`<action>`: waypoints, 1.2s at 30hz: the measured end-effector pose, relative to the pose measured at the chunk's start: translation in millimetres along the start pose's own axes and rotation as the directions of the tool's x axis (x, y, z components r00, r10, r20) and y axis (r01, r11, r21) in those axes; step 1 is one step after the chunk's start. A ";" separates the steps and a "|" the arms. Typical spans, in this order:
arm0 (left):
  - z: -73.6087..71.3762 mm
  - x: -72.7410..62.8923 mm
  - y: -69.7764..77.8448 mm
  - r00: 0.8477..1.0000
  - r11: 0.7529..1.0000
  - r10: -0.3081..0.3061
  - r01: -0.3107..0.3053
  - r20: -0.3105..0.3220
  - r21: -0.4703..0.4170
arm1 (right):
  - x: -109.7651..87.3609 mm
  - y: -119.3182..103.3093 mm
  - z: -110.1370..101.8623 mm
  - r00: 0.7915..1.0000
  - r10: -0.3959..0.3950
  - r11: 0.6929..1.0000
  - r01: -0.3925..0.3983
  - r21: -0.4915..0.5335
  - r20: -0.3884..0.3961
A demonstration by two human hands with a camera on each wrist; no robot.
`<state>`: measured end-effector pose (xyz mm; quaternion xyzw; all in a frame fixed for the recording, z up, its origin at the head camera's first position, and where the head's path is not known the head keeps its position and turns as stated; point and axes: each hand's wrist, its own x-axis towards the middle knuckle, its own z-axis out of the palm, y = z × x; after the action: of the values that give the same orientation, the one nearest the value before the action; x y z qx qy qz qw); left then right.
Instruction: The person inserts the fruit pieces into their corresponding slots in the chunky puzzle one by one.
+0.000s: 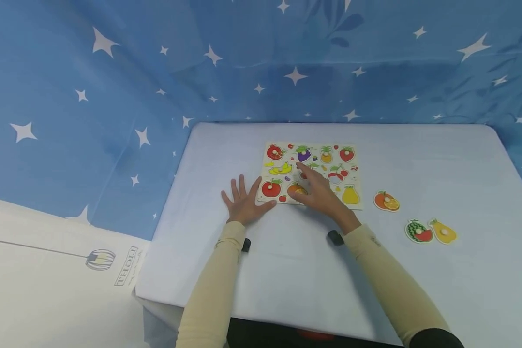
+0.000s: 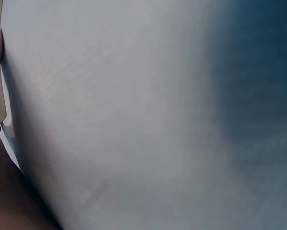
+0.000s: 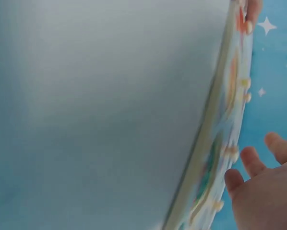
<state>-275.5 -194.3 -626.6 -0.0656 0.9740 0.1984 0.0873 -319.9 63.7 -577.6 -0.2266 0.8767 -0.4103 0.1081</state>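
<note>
A fruit knob puzzle board (image 1: 359, 199) lies flat on the table, with colourful fruit pictures and small knobs on its face. My left hand (image 1: 245, 205) rests at the board's lower left corner, fingers spread, thumb and forefinger close against the edge. In the left wrist view, only part of that hand (image 2: 6, 191) and the board's edge (image 2: 0, 103) show. My right hand (image 1: 319, 193) hovers over the lower middle of the board, thumb and forefinger apart. In the right wrist view, the fingers of this hand (image 3: 268, 201) are loosely bent beside the knobs, with nothing seen between them.
Right of the board lie an orange piece (image 1: 386, 201), a watermelon piece (image 1: 419, 231) and a pear piece (image 1: 443, 232); the last two nearly touch. A white cloth covers the table (image 1: 287, 270). Behind hangs a blue star-patterned curtain (image 1: 243, 48).
</note>
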 end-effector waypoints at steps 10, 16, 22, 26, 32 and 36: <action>-3.1 -1.5 -1.5 1.000 1.000 -0.010 0.010 0.020 -0.027 | -33.0 24.0 -19.6 0.996 0.033 0.997 -0.027 0.072 -0.082; -2.0 -0.9 -2.9 1.000 0.999 -0.005 0.006 0.021 -0.041 | -44.6 32.4 -34.3 0.990 0.048 0.996 -0.037 0.086 -0.131; 1.1 0.1 -1.2 1.000 0.998 0.002 -0.001 0.019 -0.061 | -59.7 42.2 -50.9 0.982 0.091 0.992 -0.074 0.103 -0.167; -0.6 -1.1 -0.4 1.000 0.998 0.001 0.001 0.026 -0.070 | -68.4 48.3 -61.8 0.973 0.082 0.992 -0.059 0.109 -0.216; -1.6 -1.6 1.4 1.000 0.998 -0.001 0.002 0.024 -0.056 | -86.5 61.9 -81.1 0.952 0.131 0.989 -0.107 0.101 -0.275; -6.6 -5.3 5.8 0.999 0.999 -0.013 0.014 0.041 -0.041 | -97.7 72.3 -91.4 0.931 0.178 0.984 -0.171 0.048 -0.317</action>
<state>-272.2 -191.1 -617.5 -0.0699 0.9673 0.2192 0.1069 -291.2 212.9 -574.3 -0.0770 0.8952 -0.4390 0.0025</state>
